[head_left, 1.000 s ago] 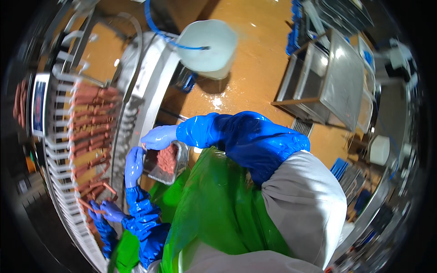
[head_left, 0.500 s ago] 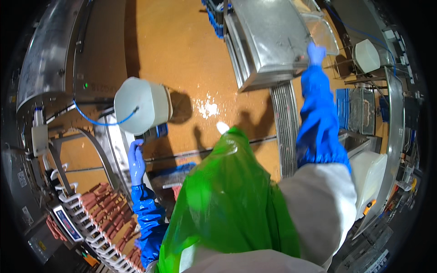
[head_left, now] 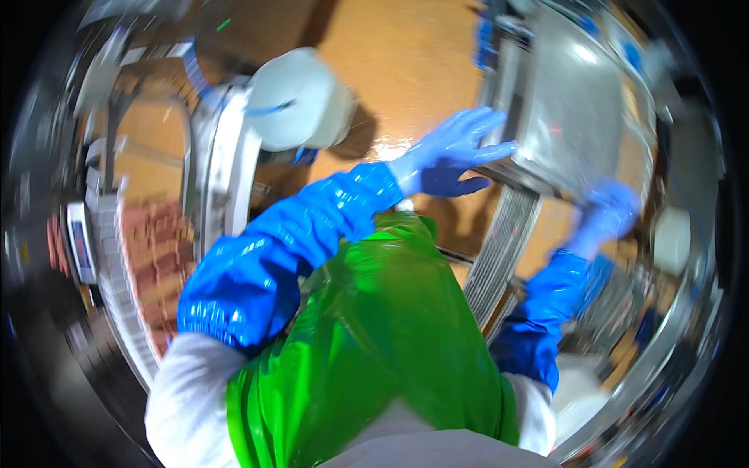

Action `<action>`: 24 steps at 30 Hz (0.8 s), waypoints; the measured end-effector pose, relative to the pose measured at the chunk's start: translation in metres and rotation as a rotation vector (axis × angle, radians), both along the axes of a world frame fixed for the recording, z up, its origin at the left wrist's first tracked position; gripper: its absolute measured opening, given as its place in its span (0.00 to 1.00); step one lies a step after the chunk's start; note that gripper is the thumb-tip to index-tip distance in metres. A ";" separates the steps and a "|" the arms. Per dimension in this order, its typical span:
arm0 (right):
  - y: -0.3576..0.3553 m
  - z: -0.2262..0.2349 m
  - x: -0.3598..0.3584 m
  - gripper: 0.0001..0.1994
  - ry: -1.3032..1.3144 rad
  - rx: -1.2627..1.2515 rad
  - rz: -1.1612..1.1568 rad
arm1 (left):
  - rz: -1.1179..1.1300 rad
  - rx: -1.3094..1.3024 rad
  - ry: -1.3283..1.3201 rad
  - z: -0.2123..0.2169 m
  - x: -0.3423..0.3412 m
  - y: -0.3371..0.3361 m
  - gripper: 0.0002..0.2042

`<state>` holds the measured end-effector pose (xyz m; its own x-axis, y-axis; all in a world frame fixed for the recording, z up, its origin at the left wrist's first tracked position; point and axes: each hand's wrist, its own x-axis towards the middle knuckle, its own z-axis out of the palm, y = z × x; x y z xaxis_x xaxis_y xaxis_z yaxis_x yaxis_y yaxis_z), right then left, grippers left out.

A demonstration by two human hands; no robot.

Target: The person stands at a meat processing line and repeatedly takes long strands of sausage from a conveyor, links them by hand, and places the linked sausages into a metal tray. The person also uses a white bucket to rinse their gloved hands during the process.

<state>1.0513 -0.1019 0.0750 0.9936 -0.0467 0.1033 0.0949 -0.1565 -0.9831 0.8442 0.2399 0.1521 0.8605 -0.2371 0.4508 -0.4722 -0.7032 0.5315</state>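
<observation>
My left hand (head_left: 452, 152), in a light blue glove, reaches across in front of me with its fingers spread and nothing in it. Its fingertips are close to the near left corner of a steel cart (head_left: 573, 97) with a flat top; whether they touch it I cannot tell. My right hand (head_left: 612, 209), gloved alike, is just off the cart's near right end, its fingers smeared by motion. Blue sleeve covers run up both forearms, and a shiny green apron (head_left: 367, 327) hangs down my front.
Left of centre stands a whitish plastic tub (head_left: 289, 101) with a thin blue hose across it. Sausages (head_left: 160, 265) hang in rows along a white hooked rail at the left. A ribbed metal drain grate (head_left: 503, 253) crosses the wet orange floor (head_left: 390, 70).
My left hand has swung from beside the tub over to the cart. My right hand has come off the cart's edge, lower and to the right. The whole view has turned.
</observation>
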 end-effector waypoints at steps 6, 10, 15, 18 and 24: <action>0.016 0.022 0.054 0.23 -0.212 -0.246 -0.362 | 0.804 0.014 0.307 -0.079 -0.106 0.198 0.29; 0.221 -0.053 -0.062 0.15 0.252 -0.313 0.563 | 0.962 -0.202 0.802 -0.175 -0.177 0.308 0.25; 0.441 -0.036 -0.228 0.14 0.526 -0.202 1.044 | 1.144 -0.255 1.036 -0.307 -0.195 0.325 0.21; 0.498 -0.096 -0.247 0.17 0.748 -0.069 0.953 | 0.540 -2.001 0.879 -0.232 -0.181 0.319 0.20; 0.610 -0.043 -0.296 0.14 1.078 0.247 0.987 | 0.903 -0.952 0.475 -0.092 -0.214 0.349 0.16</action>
